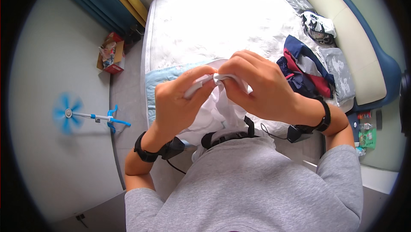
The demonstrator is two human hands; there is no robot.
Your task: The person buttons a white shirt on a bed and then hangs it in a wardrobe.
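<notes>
White cloth point(224, 108), thin and apparently a garment, hangs in folds from both hands in front of my chest. My left hand point(183, 95) pinches one part of its edge between thumb and fingers. Close beside it, my right hand point(261, 83) grips the neighbouring part, with a small bunched bit of fabric between the two sets of fingertips. Lower folds of the cloth lie over the near side of the bed, by a light blue patterned textile point(160, 81). Each wrist wears a black strap with a dark device on it.
A bed with a white cover point(199, 23) stands ahead. Navy and red clothing point(305, 68), grey pillows point(340, 71) and a black-and-white bundle point(318, 26) lie at its right. On the left are a spinning blue fan point(68, 113) and an open red cardboard box point(115, 66).
</notes>
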